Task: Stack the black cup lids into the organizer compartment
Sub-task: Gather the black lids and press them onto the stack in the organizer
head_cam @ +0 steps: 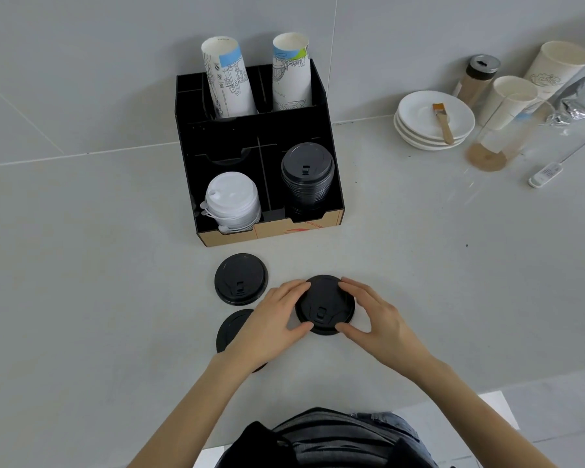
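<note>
gripping one black lid (pixel 325 304) on the counter (pixel 115 265), our left hand (pixel 271 319) and right hand (pixel 377 315) clamp opposite rims. we advise lifting level and seating it squarely on the stack (pixel 307 177) in the organizer (pixel 223 146).

Soft, even daylight fills the scene, bright without harsh glare. Shadows under the hands and the lids on the pale desk (pixel 98 265) are faint and diffuse. The foil bag (pixel 581 92) at the right edge glints. Wide-angle distortion bends the wall lines; edges look slightly soft.
</note>
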The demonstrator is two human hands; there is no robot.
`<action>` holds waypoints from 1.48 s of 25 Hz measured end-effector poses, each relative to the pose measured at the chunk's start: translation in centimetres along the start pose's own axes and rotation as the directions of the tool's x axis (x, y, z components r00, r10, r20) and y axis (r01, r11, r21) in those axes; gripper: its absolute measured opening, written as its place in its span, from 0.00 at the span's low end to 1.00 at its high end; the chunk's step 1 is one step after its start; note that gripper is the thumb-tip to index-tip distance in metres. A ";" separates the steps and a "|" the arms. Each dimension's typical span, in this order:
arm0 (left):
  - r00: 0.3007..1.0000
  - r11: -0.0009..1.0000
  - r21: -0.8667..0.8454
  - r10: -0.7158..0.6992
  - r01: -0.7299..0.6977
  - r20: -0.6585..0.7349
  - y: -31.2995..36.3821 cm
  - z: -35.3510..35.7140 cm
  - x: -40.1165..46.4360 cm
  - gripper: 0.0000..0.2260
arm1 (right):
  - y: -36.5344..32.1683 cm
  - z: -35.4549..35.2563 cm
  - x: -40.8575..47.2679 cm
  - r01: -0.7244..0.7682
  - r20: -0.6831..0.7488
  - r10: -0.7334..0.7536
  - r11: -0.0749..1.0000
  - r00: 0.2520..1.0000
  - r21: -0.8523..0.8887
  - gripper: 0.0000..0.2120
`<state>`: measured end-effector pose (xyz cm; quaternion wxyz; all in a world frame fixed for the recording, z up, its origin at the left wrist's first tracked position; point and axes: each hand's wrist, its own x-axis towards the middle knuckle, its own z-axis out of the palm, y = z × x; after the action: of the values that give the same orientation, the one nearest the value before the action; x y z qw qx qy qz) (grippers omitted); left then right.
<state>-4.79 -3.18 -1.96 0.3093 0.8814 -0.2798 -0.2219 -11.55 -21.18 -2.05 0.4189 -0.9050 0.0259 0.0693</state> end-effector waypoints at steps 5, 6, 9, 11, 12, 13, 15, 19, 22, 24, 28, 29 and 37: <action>0.996 0.999 -0.033 -0.002 -0.002 -0.093 0.3 -2.0 0.7 0.24 | -1.3 -1.4 1.9 0.039 -0.041 -0.039 0.999 0.998 0.003 0.25; 0.994 0.999 -0.036 -0.001 -0.002 -0.107 0.4 -2.5 0.9 0.24 | -1.5 -1.7 2.4 0.049 -0.042 -0.049 0.999 0.998 -0.001 0.24; 0.989 1.000 -0.028 0.008 -0.013 -0.145 0.6 -4.1 1.6 0.24 | -2.2 -2.8 3.8 0.084 -0.054 -0.085 0.996 0.995 -0.015 0.23; 0.984 1.000 -0.016 0.023 -0.026 -0.177 0.8 -5.0 2.2 0.23 | -2.8 -3.7 4.8 0.114 -0.074 -0.115 0.993 0.991 -0.027 0.23; 0.981 0.999 -0.012 0.027 -0.030 -0.190 0.9 -5.4 2.6 0.23 | -3.2 -4.1 5.3 0.124 -0.085 -0.126 0.992 0.988 -0.031 0.22; 0.980 0.999 -0.012 0.028 -0.031 -0.198 1.0 -5.9 3.1 0.23 | -3.4 -4.6 5.8 0.131 -0.096 -0.134 0.991 0.986 -0.034 0.22; 0.976 0.999 -0.011 0.033 -0.036 -0.217 1.2 -6.9 3.9 0.23 | -4.0 -5.3 6.9 0.144 -0.122 -0.149 0.989 0.981 -0.045 0.22; 0.960 0.998 0.027 0.057 -0.051 -0.275 1.9 -9.1 5.5 0.23 | -5.2 -7.0 9.2 0.178 -0.170 -0.185 0.983 0.968 -0.055 0.21; 0.947 0.998 0.012 0.055 -0.054 -0.316 2.5 -10.6 7.2 0.23 | -6.1 -8.2 11.1 0.184 -0.195 -0.189 0.982 0.962 -0.045 0.20; 0.935 0.999 0.006 0.048 -0.049 -0.350 2.7 -11.3 8.4 0.23 | -6.4 -8.9 12.3 0.189 -0.209 -0.193 0.981 0.958 -0.042 0.20; 0.927 1.000 0.017 0.023 -0.018 -0.374 2.5 -11.9 10.4 0.23 | -6.6 -9.7 14.4 0.169 -0.196 -0.178 0.984 0.964 -0.063 0.19; 0.928 1.000 0.014 0.015 -0.010 -0.373 2.4 -12.0 10.9 0.23 | -6.5 -9.8 14.9 0.162 -0.189 -0.170 0.985 0.967 -0.061 0.19; 0.922 0.998 -0.025 -0.057 0.051 -0.383 1.3 -11.5 13.5 0.23 | -5.0 -9.3 18.0 0.140 -0.150 -0.155 0.984 0.976 -0.107 0.19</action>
<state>11.29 -7.73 4.17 0.3579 0.9129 -0.1880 -0.0559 7.76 -24.79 5.01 0.3756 -0.9261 -0.0114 -0.0327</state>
